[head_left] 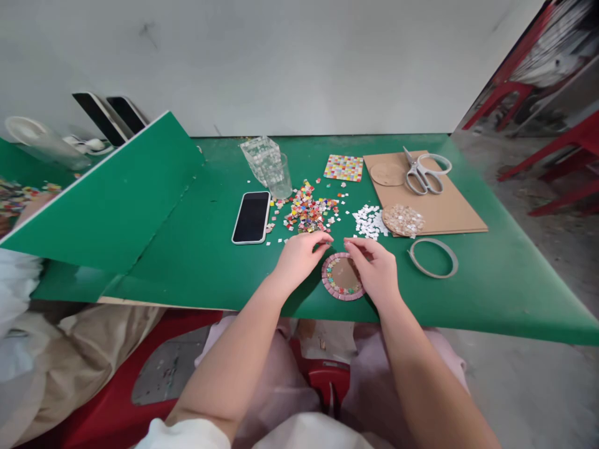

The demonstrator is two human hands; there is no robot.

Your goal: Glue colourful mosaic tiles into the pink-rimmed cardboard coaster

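Observation:
A round cardboard disc (344, 274) lies flat near the table's front edge. Pink tiles line its rim, with a ring of colourful small pieces inside and bare brown board in the middle. Just above its upper left edge, my left hand (302, 254) is closed in a pinch. My right hand (378, 267) covers the disc's right side, thumb and forefinger pinched near its upper edge. What either pinch holds is too small to make out. Beyond my hands lie a loose heap of mixed coloured mosaic tiles (311, 209) and a pile of white tiles (367, 221).
Left of the tiles are a phone (251, 217), a clear cup (280, 178) and a plastic bag (260, 159). Scissors (423, 178) and tape rest on cardboard (447, 209); another tape roll (453, 265) lies nearer. A green divider (112, 187) stands left, a tiled square (344, 168) behind.

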